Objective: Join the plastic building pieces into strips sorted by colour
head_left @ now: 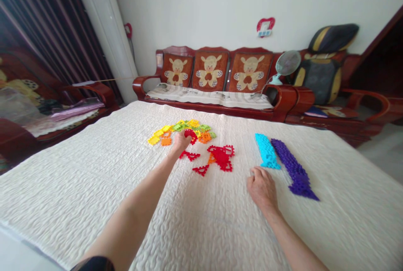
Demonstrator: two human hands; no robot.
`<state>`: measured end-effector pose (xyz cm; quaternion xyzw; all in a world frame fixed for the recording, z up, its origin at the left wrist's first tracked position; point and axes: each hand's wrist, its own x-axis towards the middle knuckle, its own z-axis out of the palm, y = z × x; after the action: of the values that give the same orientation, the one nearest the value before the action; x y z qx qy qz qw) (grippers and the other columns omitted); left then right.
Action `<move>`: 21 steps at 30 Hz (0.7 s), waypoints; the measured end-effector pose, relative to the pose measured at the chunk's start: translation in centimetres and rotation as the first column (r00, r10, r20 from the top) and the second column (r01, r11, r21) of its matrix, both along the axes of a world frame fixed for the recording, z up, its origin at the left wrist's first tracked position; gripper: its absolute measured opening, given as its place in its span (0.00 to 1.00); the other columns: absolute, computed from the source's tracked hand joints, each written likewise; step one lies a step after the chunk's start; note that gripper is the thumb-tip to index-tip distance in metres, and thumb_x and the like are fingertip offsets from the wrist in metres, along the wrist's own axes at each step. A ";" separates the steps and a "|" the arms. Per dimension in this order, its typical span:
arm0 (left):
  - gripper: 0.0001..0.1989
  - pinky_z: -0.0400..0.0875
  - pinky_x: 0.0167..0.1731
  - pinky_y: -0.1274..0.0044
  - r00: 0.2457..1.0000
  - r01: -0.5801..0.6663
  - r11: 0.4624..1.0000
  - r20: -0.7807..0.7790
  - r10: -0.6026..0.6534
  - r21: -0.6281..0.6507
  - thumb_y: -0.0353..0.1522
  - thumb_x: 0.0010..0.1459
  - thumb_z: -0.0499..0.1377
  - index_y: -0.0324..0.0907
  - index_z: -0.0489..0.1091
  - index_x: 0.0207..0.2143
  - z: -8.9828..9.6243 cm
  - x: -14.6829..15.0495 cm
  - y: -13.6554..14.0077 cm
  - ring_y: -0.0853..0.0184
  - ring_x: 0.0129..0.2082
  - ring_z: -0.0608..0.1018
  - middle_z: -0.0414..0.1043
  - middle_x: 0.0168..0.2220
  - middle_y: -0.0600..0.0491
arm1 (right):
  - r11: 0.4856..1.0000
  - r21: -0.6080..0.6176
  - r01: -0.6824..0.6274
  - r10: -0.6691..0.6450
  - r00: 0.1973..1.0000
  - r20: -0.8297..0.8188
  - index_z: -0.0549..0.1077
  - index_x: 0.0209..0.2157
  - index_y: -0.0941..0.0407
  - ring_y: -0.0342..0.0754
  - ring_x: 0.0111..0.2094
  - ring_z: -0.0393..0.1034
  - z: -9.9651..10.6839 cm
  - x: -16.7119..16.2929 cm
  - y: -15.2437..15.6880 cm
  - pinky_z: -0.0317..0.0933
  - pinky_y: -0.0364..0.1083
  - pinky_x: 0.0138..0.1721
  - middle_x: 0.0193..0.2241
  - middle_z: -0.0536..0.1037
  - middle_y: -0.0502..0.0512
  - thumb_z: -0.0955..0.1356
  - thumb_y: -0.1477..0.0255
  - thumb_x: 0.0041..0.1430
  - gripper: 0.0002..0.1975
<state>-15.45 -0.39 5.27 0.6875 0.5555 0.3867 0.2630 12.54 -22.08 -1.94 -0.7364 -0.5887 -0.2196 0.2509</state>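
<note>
Pinching a red toothed piece [192, 137] between thumb and fingers, the left hand [181, 140] reached out over the far half of a bed-like surface spread with a cream quilted cover [94, 174]. That piece was at the near edge of a loose heap, where yellow pieces [154, 140] lay on the left, green pieces [179, 126] towards the back and orange pieces [205, 137] on the right. Nearer the person, more red pieces [222, 158] lay in an overlapping cluster with a bit of orange showing among them, and a red triangle [200, 171] sat just beside it.

The right hand [262, 187] was low over the cover with its fingers curled, just in front of a light blue row [266, 151] of pieces; whether it held anything, or touched the row, could not be told. A longer purple row [292, 166] lay slantwise to the right of the blue one, their far ends close together.

Beyond the cover stood a wooden sofa [285, 103] with three bear cushions [210, 70] along its back, and a small fan [288, 62] stood near its right arm.
</note>
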 end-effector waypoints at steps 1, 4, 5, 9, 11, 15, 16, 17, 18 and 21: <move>0.12 0.68 0.33 0.77 0.998 -0.004 1.000 0.059 0.005 -0.020 0.26 0.52 0.54 0.38 0.73 0.39 0.1 -0.2 0.1 0.67 0.31 0.74 0.75 0.31 0.50 | 1.000 -0.001 0.005 -0.005 1.000 0.002 0.73 0.40 0.59 0.54 0.44 0.69 0.0 0.0 0.0 0.61 0.50 0.46 0.42 0.77 0.63 0.61 0.79 0.56 0.12; 0.09 0.66 0.26 0.80 0.976 0.048 0.995 0.214 -0.027 -0.092 0.27 0.50 0.54 0.38 0.73 0.33 0.2 0.2 0.1 0.72 0.23 0.71 0.71 0.25 0.54 | 1.000 -0.005 0.011 -0.011 1.000 0.001 0.73 0.40 0.60 0.53 0.44 0.69 -0.1 0.0 0.0 0.60 0.49 0.47 0.42 0.77 0.63 0.62 0.79 0.56 0.12; 0.08 0.66 0.24 0.81 0.966 0.070 0.991 0.257 -0.039 -0.114 0.27 0.50 0.55 0.38 0.72 0.32 0.2 0.8 0.0 0.73 0.22 0.70 0.70 0.23 0.55 | 1.000 -0.006 0.009 -0.009 1.000 -0.001 0.73 0.40 0.61 0.53 0.44 0.69 0.0 0.0 0.0 0.60 0.49 0.47 0.42 0.77 0.64 0.62 0.79 0.56 0.12; 0.05 0.66 0.23 0.81 0.923 0.140 0.975 0.379 -0.066 -0.171 0.29 0.49 0.58 0.38 0.72 0.30 -0.1 4.8 -0.5 0.74 0.20 0.69 0.68 0.21 0.56 | 1.000 -0.013 0.003 -0.003 1.000 -0.019 0.73 0.40 0.60 0.53 0.45 0.69 0.2 -0.2 -0.1 0.60 0.49 0.47 0.42 0.77 0.63 0.62 0.79 0.57 0.12; 0.05 0.66 0.24 0.81 0.911 0.167 0.967 0.405 -0.077 -0.192 0.29 0.49 0.58 0.38 0.71 0.31 -0.2 7.3 -0.8 0.74 0.20 0.69 0.68 0.21 0.56 | 1.000 -0.022 0.005 -0.005 1.000 -0.025 0.73 0.40 0.60 0.53 0.45 0.69 0.3 -0.3 -0.2 0.60 0.49 0.47 0.43 0.77 0.63 0.62 0.79 0.57 0.12; 0.09 0.65 0.25 0.80 0.910 0.199 0.959 0.401 -0.104 -0.201 0.27 0.49 0.58 0.37 0.72 0.35 0.2 11.4 -1.7 0.74 0.21 0.69 0.70 0.23 0.55 | 1.000 -0.030 0.004 -0.005 0.999 -0.032 0.73 0.40 0.60 0.53 0.45 0.69 0.6 -0.5 -0.3 0.60 0.49 0.47 0.42 0.77 0.63 0.62 0.79 0.57 0.12; 0.10 0.65 0.26 0.80 0.912 0.205 0.959 0.394 -0.114 -0.195 0.27 0.49 0.59 0.38 0.72 0.37 0.3 11.9 -2.0 0.73 0.22 0.69 0.70 0.25 0.55 | 1.000 -0.027 0.002 -0.003 0.999 -0.034 0.73 0.40 0.60 0.53 0.45 0.69 0.6 -0.5 -0.3 0.60 0.49 0.47 0.42 0.77 0.63 0.62 0.79 0.57 0.12; 0.11 0.66 0.28 0.80 0.914 0.214 0.958 0.385 -0.128 -0.189 0.27 0.48 0.60 0.38 0.72 0.37 0.4 12.3 -2.2 0.73 0.24 0.70 0.71 0.26 0.54 | 1.000 -0.022 -0.002 0.001 0.999 -0.036 0.73 0.40 0.60 0.53 0.45 0.69 0.6 -0.5 -0.3 0.60 0.49 0.47 0.42 0.77 0.63 0.62 0.79 0.57 0.12; 0.11 0.65 0.29 0.80 0.916 0.227 0.957 0.374 -0.146 -0.183 0.28 0.48 0.61 0.38 0.72 0.38 0.5 12.4 -2.5 0.72 0.26 0.70 0.71 0.27 0.54 | 1.000 -0.016 -0.005 0.005 0.999 -0.037 0.73 0.40 0.60 0.53 0.45 0.68 0.6 -0.5 -0.3 0.60 0.49 0.47 0.42 0.77 0.63 0.62 0.79 0.57 0.12; 0.07 0.64 0.30 0.80 0.914 0.294 0.939 0.341 -0.221 -0.180 0.29 0.49 0.60 0.39 0.72 0.33 0.9 11.7 -3.0 0.71 0.27 0.70 0.69 0.25 0.56 | 1.000 -0.007 -0.009 0.008 0.999 -0.041 0.73 0.40 0.60 0.53 0.44 0.68 0.6 -0.5 -0.3 0.59 0.50 0.47 0.42 0.76 0.63 0.62 0.79 0.57 0.12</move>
<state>-3.75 -3.43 6.12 0.6497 0.4507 0.3873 0.4741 12.01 -22.37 -1.33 -0.7392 -0.5872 -0.2011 0.2613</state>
